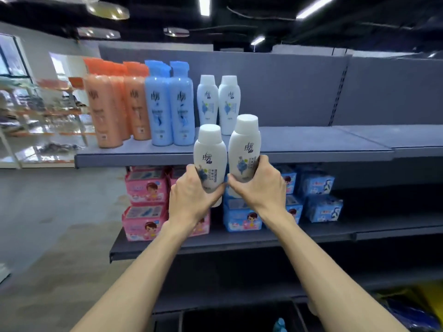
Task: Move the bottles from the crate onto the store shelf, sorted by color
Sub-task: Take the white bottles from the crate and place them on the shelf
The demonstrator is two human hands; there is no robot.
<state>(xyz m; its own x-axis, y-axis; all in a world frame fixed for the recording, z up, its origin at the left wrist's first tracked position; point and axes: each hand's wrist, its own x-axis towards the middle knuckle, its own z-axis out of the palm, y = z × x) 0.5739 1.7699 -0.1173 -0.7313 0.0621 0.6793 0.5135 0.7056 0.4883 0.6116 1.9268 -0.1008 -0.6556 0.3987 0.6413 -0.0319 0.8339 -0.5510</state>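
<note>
I hold two white bottles upright in front of the top shelf's [311, 146] front edge. My left hand [191, 195] grips the left white bottle [209, 152] and my right hand [260, 183] grips the right white bottle [245, 144], side by side. On the shelf stand several orange bottles [105, 111] at the left, blue bottles [170, 109] beside them, then two white bottles [218, 101]. A dark crate [230, 317] lies at the bottom edge, with something blue [279, 325] in it.
The top shelf is bare grey to the right of the white bottles. Pink packs [143, 202] and blue packs [318, 200] fill the lower shelf [239, 243]. Yellow and blue items [417, 305] sit at the bottom right. Open floor [48, 212] lies left.
</note>
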